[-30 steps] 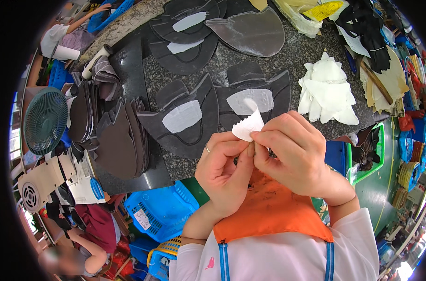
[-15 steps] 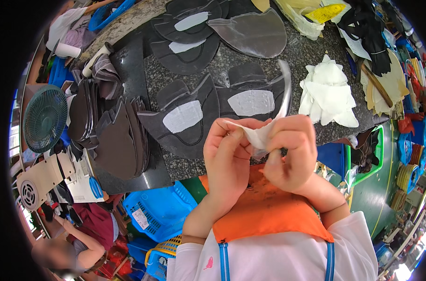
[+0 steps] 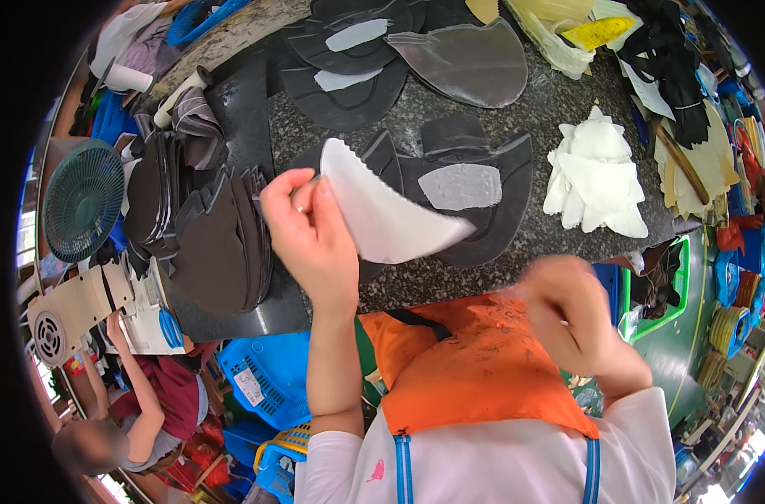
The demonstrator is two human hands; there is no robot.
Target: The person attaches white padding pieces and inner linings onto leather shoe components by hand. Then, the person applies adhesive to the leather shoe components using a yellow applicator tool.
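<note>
My left hand pinches a thin white curved piece with a jagged edge between thumb and fingers. The piece is held up over the near table edge and hides most of one dark cut piece under it. Just right of it lies another flat dark piece with a whitish patch on it. Apart from the white piece, my right hand hangs in front of the orange apron, curled and smeared by motion. Whether anything is in it cannot be made out.
White pieces are piled on the right of the speckled stone table. Dark pieces stand stacked at left; more lie at the back. Blue baskets and a green crate sit below. Another person's arm reaches in at lower left.
Both hands were together on the white piece, with a shiny strip sticking up. My left hand has moved left with the piece, now spread out; my right hand has left it, going down and right.
</note>
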